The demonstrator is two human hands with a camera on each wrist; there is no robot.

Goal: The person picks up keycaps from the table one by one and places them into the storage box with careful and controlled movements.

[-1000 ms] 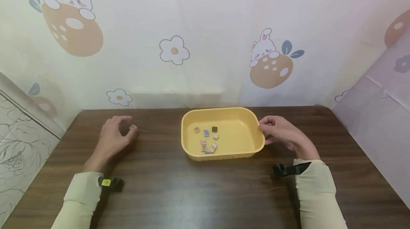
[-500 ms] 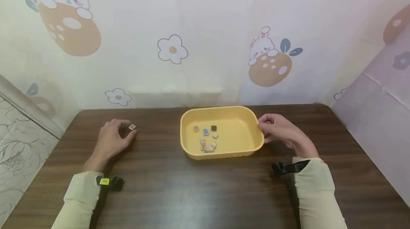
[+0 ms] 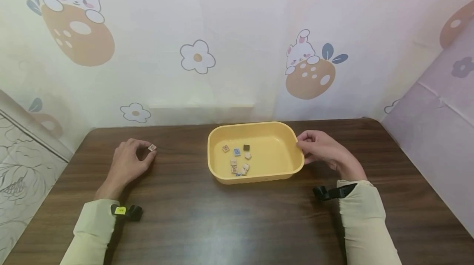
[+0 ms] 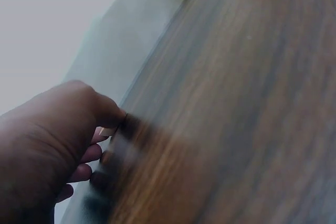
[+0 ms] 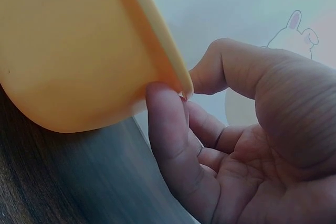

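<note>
In the head view, my left hand (image 3: 127, 164) is at the left of the table, pinching a small square beige tile (image 3: 152, 147) with a dark marking between thumb and forefinger. Only the pale edge of that tile (image 4: 106, 131) shows in the left wrist view. To the right, a shallow yellow plastic tub (image 3: 275, 168) stands on the table. My right hand (image 3: 329, 152) pinches the tub's right rim; in the right wrist view the thumb (image 5: 167, 114) presses the inner wall. Several small pieces lie in the tub's left half, among them a blue tile (image 3: 237, 152) and a black tile (image 3: 246, 147).
The dark wood-grain table (image 3: 207, 224) reaches back to a wall covering (image 3: 237, 80) printed with rabbits and flowers. Each forearm has a black wrist camera strapped on, the left (image 3: 127, 212) and the right (image 3: 333, 193).
My left forefinger has come down nearer the thumb, around the small tile. The right hand keeps its hold on the tub. The head view has shifted slightly.
</note>
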